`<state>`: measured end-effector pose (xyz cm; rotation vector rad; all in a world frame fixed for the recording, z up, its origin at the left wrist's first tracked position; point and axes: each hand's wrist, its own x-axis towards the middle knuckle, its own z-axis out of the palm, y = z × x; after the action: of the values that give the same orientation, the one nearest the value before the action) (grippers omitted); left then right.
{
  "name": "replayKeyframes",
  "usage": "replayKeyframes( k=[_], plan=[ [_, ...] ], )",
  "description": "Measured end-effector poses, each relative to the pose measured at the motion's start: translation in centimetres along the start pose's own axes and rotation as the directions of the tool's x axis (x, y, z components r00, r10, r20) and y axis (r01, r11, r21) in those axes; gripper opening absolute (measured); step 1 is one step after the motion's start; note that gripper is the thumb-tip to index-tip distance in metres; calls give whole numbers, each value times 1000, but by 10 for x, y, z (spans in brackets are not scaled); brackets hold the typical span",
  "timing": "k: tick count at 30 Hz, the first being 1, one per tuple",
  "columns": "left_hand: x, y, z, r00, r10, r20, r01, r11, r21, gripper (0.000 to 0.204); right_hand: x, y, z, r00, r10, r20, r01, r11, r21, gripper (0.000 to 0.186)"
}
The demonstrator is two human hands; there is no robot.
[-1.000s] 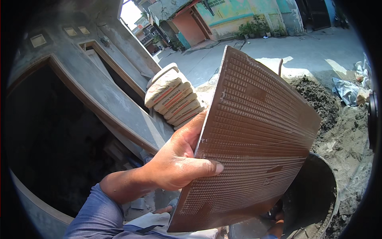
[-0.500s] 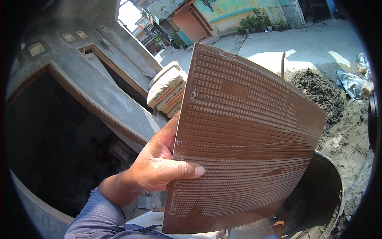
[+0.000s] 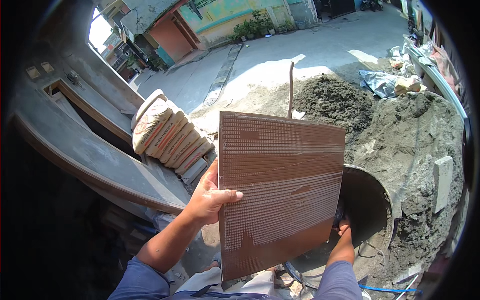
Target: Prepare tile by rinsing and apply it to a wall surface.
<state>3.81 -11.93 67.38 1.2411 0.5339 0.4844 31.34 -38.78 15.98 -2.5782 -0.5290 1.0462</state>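
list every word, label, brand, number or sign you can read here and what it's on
Bags: printed lettering on their ends; I won't copy out the wording.
Tile: small marks on its ribbed face, too faint to read.
Far wall: dark marks near the top, too small to tell whether they are writing.

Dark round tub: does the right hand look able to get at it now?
Probably yes: the right hand appears to be at the open mouth of the dark round tub, no lid visible; the brown tile in the left hand hides part of it.
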Motion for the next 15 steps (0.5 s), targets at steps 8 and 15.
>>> replayKeyframes(
  k=[8, 15],
  plan=[
    [19, -19, -28, 996, -19, 92, 34, 985, -167, 65, -91, -71, -90, 964, 267, -3, -52, 197, 979, 44],
    [28, -37, -36, 989, 8, 149, 27, 972, -235, 66, -139, -97, -148, 921, 380, -84, 95, -9, 995, 45]
  ],
)
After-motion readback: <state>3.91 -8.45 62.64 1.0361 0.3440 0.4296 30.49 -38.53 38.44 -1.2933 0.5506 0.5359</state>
